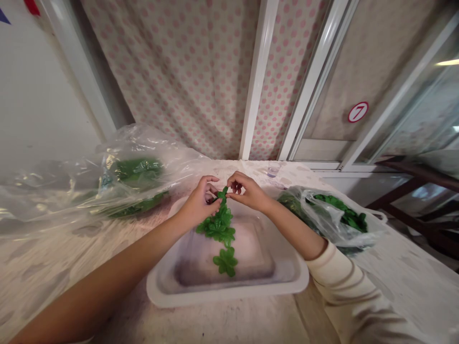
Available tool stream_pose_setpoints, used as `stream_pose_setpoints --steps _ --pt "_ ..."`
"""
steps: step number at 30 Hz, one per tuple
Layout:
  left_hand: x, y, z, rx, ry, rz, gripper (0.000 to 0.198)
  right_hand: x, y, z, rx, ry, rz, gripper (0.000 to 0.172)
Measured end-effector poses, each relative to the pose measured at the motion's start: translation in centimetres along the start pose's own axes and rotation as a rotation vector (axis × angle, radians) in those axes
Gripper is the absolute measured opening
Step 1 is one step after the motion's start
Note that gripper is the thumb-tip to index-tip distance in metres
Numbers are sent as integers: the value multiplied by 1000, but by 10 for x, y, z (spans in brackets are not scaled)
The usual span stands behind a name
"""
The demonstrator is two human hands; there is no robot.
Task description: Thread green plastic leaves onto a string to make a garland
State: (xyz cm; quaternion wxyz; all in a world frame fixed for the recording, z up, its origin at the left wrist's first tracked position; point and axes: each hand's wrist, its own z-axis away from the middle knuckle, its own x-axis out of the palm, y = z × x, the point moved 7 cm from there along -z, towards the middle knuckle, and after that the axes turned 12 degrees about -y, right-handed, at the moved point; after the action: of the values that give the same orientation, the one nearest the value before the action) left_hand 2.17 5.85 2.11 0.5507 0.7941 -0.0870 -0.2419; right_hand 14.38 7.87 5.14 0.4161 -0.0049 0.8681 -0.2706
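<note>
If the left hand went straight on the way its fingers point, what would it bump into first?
The glossy green leafy sprig comes first; the left hand seems to touch it already. Just beyond it is the right hand, though depth is hard to judge from this view.

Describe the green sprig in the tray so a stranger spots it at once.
On the table sits a white tray. Above it, the left hand and right hand pinch the top of a leafy green sprig, the only greens outside the plastic bags.
</note>
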Motion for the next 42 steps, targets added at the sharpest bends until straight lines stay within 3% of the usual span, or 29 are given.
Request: stream_pose_setpoints --steps 42 --pt "0 -2 0 4 -10 -12 47 1 2 0 30 -11 -10 18"
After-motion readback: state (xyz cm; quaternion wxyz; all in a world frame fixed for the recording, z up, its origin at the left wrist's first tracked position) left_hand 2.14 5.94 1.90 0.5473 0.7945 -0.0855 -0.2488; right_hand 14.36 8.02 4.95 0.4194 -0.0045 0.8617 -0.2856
